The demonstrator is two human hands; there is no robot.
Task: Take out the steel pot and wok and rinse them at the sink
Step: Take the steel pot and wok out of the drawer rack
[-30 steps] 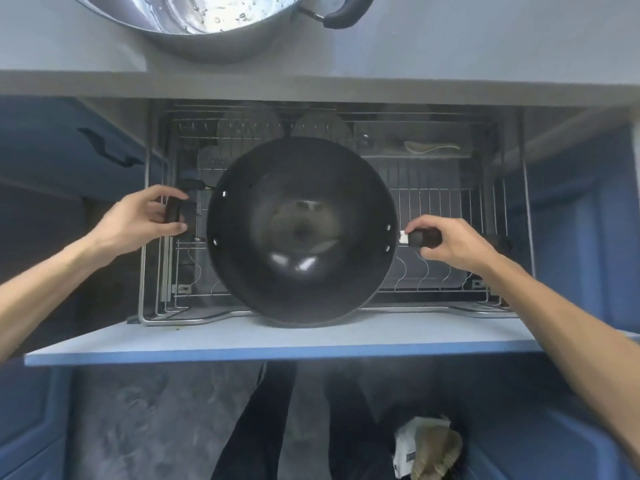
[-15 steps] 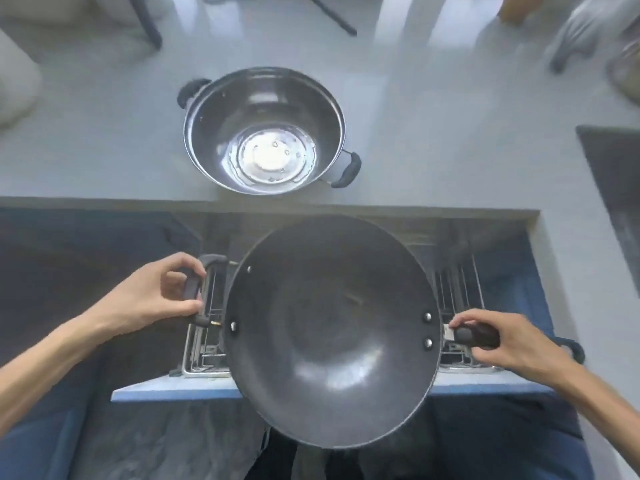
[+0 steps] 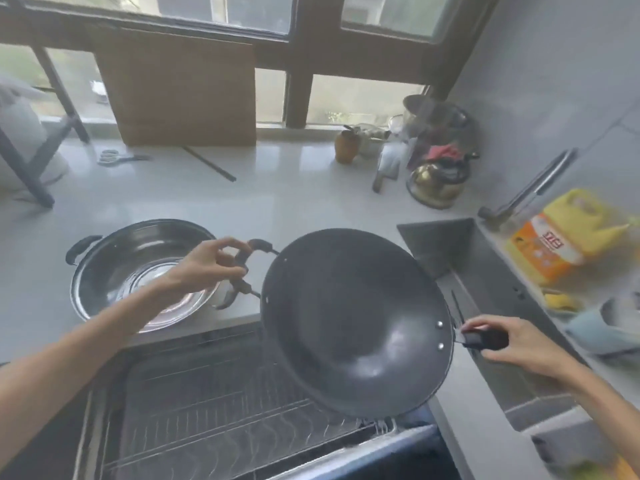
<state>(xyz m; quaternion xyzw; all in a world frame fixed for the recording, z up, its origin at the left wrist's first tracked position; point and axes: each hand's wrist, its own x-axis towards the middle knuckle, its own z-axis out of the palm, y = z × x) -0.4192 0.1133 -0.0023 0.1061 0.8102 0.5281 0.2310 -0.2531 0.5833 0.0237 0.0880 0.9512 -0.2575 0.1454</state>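
Observation:
I hold the dark wok [image 3: 353,323] in the air, tilted, above the counter edge between the open drawer and the sink [image 3: 460,258]. My right hand [image 3: 519,344] grips its long black handle. My left hand [image 3: 204,268] has fingers curled round the loop handle on the wok's far left side, with thumb and index finger lifted. The steel pot [image 3: 114,271], with two black handles, stands on the grey counter [image 3: 277,202] to the left, partly behind my left forearm.
A pulled-out wire dish rack drawer [image 3: 207,410] lies below the wok. The faucet [image 3: 530,188] rises behind the sink, beside a yellow detergent bottle [image 3: 561,237] and cloths. A kettle [image 3: 436,181], cleaver [image 3: 384,171], cardboard sheet [image 3: 183,88] and scissors [image 3: 110,155] occupy the back counter.
The wok has been lifted out of the drawer and swung up and to the right, toward the sink. My head has risen, so the window and sink have come into view.

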